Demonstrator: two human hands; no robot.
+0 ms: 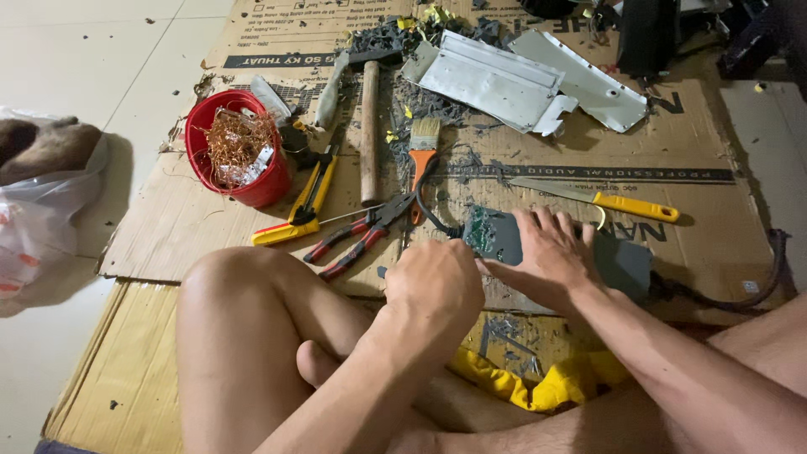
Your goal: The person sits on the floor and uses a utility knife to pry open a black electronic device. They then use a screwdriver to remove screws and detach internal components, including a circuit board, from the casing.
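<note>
The right hand [546, 256] lies flat with spread fingers on a dark grey power adapter [622, 265], pressing it on the cardboard sheet [698, 143]. A green circuit board [481, 231] shows at the adapter's left end, and a black cable [761, 290] leaves its right end. The left hand [433, 286] is clenched into a fist just left of the right hand, touching the adapter's near left edge; I cannot tell if it holds something. Further left lie red-handled pliers [357, 235] and a yellow cutter [304, 206]. A paintbrush [423, 155], a wooden-handled hammer [369, 126] and a red bucket [265, 189] with copper wire [235, 139] are farther. A yellow-handled knife [601, 199] lies just beyond the adapter.
</note>
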